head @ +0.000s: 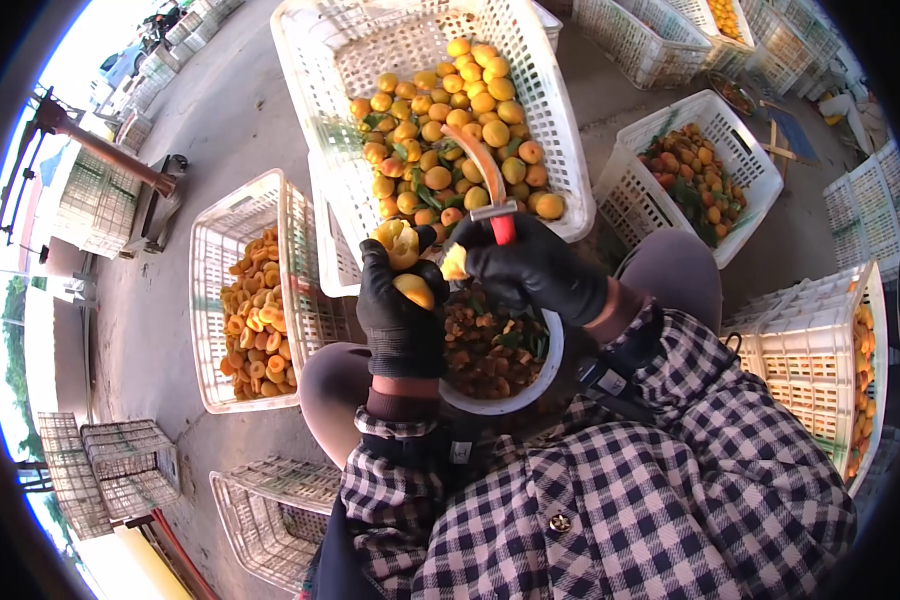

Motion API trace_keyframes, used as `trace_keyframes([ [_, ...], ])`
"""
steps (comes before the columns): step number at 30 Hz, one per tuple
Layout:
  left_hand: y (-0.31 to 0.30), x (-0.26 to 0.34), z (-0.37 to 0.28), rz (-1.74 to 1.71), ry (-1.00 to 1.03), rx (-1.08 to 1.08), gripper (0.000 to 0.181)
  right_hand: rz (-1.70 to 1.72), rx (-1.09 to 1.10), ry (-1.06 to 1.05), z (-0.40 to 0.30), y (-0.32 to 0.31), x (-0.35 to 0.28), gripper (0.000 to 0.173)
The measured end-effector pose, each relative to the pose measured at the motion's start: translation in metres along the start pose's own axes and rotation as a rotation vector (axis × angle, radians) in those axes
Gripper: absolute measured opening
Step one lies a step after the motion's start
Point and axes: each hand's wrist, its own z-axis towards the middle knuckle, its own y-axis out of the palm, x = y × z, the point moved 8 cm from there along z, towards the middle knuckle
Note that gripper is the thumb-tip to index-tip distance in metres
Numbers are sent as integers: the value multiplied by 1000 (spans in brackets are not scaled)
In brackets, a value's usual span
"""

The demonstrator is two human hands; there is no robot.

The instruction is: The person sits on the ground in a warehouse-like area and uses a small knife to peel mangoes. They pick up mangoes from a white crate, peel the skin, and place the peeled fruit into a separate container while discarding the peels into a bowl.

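Black gloves cover both hands. My left hand [403, 307] grips a cut apricot [399, 244] between thumb and fingers, its torn yellow flesh showing, with another apricot piece [414, 291] lower in the palm. Just to the right, my right hand [536, 262] holds a curved blade tool [484, 161] with a red handle and a metal collar, and a small yellow apricot piece [454, 262] at its fingertips. Beyond the hands, whole apricots [437, 177] with green leaves lie in a white plastic crate [298, 71]. Below the hands stands a round tub [554, 360] of brown scraps and leaves.
A crate [204, 315] of apricot halves stands at left. Another crate [750, 150] with apricots and leaves is at right, a tilted one [795, 375] at lower right. More crates [270, 525] stand about; a platform scale [150, 206] is at upper left.
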Motion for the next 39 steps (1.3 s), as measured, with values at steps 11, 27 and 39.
trace_keyframes([
  [11,-115,-20,21,-1356,-306,264,80,-88,69,-39,12,-5,-2,16],
  [27,-91,-8,47,-1097,-366,291,43,-382,442,-118,63,-58,-6,16],
  [39,-74,14,40,-950,-344,291,37,-1108,540,50,148,-96,42,32],
])
